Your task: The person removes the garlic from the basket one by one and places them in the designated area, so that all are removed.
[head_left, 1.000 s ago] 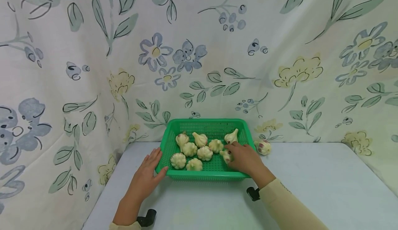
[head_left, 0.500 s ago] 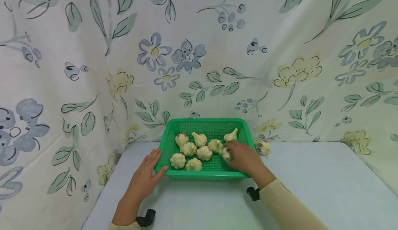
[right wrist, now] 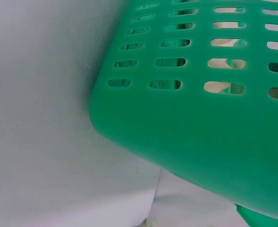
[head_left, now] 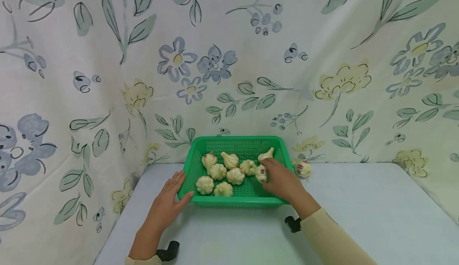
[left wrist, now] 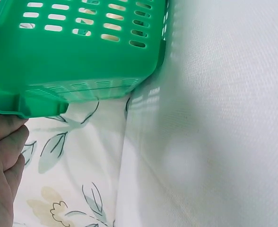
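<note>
Head view: Hands well apart. Left hand rests against the left rim of the green basket, fingers straight, not wrapped round anything. Right hand reaches in over the front right and pinches a purple-marked garlic bulb. Neighbouring bulb just beside it; long-necked bulb behind the fingers. One loose bulb on the bench, outside the right wall. Risk: lifting could nudge the neighbours and roll them; round, uneven sides could slip from a shallow pinch.

Left wrist view: fingertips touch the rim's outer edge. With so light a hold, the basket would probably slide if the right forearm caught the front rim.

Right wrist view: slotted basket wall fills most of it; pinch hidden, firmness cannot be told.
</note>
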The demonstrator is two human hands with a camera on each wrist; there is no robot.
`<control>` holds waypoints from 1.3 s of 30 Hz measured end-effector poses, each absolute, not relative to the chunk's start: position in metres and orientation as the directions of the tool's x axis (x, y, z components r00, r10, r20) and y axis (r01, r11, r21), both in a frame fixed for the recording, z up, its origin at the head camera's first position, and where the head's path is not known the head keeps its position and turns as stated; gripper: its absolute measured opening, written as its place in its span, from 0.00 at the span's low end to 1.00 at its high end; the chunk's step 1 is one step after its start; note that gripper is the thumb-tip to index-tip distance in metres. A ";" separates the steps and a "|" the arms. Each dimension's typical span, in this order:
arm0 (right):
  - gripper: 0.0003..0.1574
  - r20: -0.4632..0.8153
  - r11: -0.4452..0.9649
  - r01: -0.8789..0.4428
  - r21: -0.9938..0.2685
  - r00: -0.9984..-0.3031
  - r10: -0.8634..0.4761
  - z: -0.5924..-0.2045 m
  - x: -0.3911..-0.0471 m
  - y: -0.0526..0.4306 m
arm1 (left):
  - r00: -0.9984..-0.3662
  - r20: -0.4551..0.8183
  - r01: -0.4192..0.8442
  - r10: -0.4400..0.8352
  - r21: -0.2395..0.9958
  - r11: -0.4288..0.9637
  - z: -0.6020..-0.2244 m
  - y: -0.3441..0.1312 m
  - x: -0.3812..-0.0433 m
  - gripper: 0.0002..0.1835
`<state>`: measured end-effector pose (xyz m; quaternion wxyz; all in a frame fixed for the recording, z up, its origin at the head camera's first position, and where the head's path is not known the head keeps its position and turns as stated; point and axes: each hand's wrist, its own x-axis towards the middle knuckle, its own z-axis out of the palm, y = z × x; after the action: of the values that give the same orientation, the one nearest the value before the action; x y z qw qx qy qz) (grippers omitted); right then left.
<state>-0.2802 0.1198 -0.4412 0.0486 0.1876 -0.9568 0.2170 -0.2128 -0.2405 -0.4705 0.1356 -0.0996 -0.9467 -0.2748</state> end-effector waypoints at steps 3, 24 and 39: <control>0.43 0.187 0.828 -0.390 -0.403 -0.921 -0.343 -0.442 -0.280 0.120 | -0.945 0.307 0.262 0.115 0.497 0.828 -0.471 -0.241 -0.213 0.38; 0.40 0.343 0.621 -0.428 -0.657 -0.903 -0.259 -0.444 -0.278 0.135 | -0.945 0.306 0.269 0.118 0.517 0.813 -0.472 -0.242 -0.214 0.40; 0.39 0.403 0.488 -0.435 -0.757 -0.898 -0.176 -0.434 -0.278 0.151 | -0.951 0.287 0.260 0.115 0.542 0.799 -0.470 -0.243 -0.214 0.41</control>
<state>-0.2782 0.1514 -0.4342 0.1369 0.1793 -0.8515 0.4733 -0.2139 -0.2428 -0.4703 0.1206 -0.0997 -0.9407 -0.3011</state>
